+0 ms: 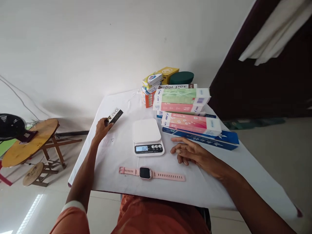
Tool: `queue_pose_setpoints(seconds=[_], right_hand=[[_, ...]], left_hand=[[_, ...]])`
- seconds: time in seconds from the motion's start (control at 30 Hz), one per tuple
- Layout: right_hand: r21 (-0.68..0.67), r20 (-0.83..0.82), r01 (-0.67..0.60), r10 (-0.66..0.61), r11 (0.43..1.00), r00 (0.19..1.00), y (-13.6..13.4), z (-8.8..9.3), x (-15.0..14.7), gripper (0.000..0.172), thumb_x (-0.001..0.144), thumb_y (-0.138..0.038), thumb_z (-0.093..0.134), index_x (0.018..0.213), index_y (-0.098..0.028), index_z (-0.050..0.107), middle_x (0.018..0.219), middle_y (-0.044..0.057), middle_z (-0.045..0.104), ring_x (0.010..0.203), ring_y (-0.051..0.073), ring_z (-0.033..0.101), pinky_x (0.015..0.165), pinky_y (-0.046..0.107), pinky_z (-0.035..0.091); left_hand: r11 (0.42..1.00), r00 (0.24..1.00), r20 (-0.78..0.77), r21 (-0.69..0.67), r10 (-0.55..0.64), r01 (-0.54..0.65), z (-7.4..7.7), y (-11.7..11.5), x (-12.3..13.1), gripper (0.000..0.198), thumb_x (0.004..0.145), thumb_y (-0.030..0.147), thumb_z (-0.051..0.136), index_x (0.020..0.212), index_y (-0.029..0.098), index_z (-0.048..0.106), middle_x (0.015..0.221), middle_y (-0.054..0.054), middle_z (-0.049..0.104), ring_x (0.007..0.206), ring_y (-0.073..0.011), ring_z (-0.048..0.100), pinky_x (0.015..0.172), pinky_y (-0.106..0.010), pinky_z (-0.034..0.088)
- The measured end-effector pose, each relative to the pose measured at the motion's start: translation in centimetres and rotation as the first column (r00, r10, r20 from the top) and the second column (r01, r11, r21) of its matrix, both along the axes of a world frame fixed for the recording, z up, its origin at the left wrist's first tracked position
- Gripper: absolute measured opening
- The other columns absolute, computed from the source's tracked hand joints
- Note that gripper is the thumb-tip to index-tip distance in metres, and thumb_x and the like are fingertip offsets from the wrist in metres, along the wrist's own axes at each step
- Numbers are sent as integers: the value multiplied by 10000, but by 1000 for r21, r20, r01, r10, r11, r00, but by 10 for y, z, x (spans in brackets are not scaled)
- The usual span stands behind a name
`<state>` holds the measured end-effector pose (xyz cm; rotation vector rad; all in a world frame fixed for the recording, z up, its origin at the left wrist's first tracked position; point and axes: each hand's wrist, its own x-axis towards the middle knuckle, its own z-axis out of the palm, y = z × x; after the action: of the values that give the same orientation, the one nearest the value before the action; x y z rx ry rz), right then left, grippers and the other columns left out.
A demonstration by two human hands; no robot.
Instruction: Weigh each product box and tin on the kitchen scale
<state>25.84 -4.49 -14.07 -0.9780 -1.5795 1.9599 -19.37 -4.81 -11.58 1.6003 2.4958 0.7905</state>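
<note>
Left hand (102,128): grip clamped on a black-and-white box (117,117), located at ten o'clock from the white scale (146,130) on the desk (122,139). Display (142,148) appears to read 362. Right hand (191,153): grip apart, loosely curled, at four o'clock from the scale. Pink watch (145,173) lies at six o'clock; cartons (186,123), at two.

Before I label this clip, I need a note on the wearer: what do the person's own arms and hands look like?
The left hand and right hand are ungloved, with no rings or wristbands visible. The left arm wears a short orange sleeve edged with a white cuff. The right arm shows no sleeve within the picture.
</note>
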Motion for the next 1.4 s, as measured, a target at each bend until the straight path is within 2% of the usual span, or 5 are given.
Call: queue_pose_setpoints(seconds=[0.23, 0.37, 0.6, 0.87, 1.4], right_hand=[[57, -23, -50, 52, 997, 998, 1, -3, 2, 584, 857, -604, 750, 1232, -173, 630, 1032, 89, 679, 774, 171, 616, 661, 324, 449], [67, -36, -52, 54, 996, 998, 0, -2, 3, 555, 861, -590, 746, 1201, -165, 639, 1017, 83, 673, 770, 161, 609, 657, 312, 447], [47, -48, -55, 57, 997, 997, 2, -4, 3, 605, 826, -594, 777, 1241, -171, 656, 967, 68, 679, 746, 154, 608, 637, 302, 444], [42, -28, -50, 51, 998, 998, 1, -5, 3, 602, 835, -620, 768, 1207, -160, 658, 996, 77, 678, 742, 149, 606, 638, 300, 434], [51, -20, -59, 60, 997, 998, 1, -2, 2, 567, 851, -616, 755, 1185, -167, 659, 999, 71, 678, 745, 148, 607, 645, 302, 436]], left_hand=[[839, 838, -75, 15, -541, 543, 26, -35, 70, 452, 902, 457, 703, 1297, 254, 618, 1166, -73, 690, 1067, -272, 610, 936, -425, 488], [734, 728, -94, -76, -679, 675, 28, -24, 118, 403, 938, 362, 681, 1319, 254, 607, 1074, -59, 670, 1032, -258, 580, 947, -438, 462], [740, 739, 38, 59, -672, 670, 30, -14, 118, 569, 866, 455, 778, 1383, 296, 599, 1306, -82, 666, 1226, -285, 599, 1046, -481, 473], [896, 962, 197, 435, -188, 86, -14, -27, 81, 465, 1021, 557, 479, 1229, 183, 662, 1205, -131, 717, 1128, -250, 687, 936, -408, 550], [868, 960, 38, 439, -276, 233, -15, -31, 95, 449, 1040, 553, 456, 1235, 197, 648, 1149, -113, 718, 1072, -242, 683, 934, -428, 545]])
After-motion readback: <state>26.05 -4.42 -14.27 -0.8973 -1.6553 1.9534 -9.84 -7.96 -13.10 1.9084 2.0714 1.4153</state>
